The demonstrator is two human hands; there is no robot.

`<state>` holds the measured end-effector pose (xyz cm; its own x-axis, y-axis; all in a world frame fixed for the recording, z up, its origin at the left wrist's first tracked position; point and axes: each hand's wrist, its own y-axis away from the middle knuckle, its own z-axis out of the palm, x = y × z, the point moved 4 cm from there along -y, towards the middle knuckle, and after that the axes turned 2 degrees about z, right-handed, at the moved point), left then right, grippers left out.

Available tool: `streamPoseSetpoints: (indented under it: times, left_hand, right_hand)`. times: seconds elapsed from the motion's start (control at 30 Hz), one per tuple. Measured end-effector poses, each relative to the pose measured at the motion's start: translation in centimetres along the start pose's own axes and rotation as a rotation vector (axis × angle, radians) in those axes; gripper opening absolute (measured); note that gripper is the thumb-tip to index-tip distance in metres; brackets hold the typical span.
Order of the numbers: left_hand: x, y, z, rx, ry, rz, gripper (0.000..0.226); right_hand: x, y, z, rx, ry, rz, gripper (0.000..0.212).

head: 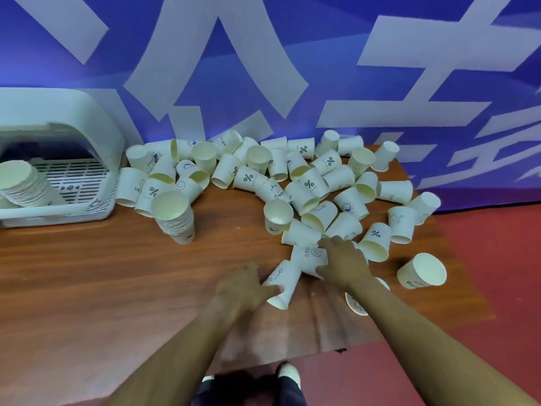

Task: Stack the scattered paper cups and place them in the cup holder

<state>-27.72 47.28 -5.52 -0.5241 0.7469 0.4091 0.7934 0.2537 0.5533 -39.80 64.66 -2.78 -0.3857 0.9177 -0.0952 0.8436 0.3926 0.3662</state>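
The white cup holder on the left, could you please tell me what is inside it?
Inside the white cup holder, a stack of nested paper cups lies tilted on its slotted floor. The stack's lower end runs out of frame, and the holder's arched top hides the back.

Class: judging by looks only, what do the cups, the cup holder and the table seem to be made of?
Cups: matte off-white paper, judging by thin rolled rims and printed walls.
Cup holder: probably moulded white plastic, with smooth rounded corners and a slotted grid.
Table: brown wood grain with slight sheen; solid or laminate is unclear.
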Motion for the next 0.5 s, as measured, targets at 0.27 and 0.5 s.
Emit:
streamPoseSetpoints:
  times: [0.27,0.5]
  left_hand:
    - [1.7,-1.3,5.3,-0.004,0.082,-0.209,0.09]
    - [1.6,-1.6,4.8,0.05,0.126,-0.212,0.079]
  right_hand:
    - [2.7,-2.5,2.6,-0.096,0.165,-0.149,0.073]
    - [3.1,-2.9,2.1,-0.043,0.11,-0.205,0.068]
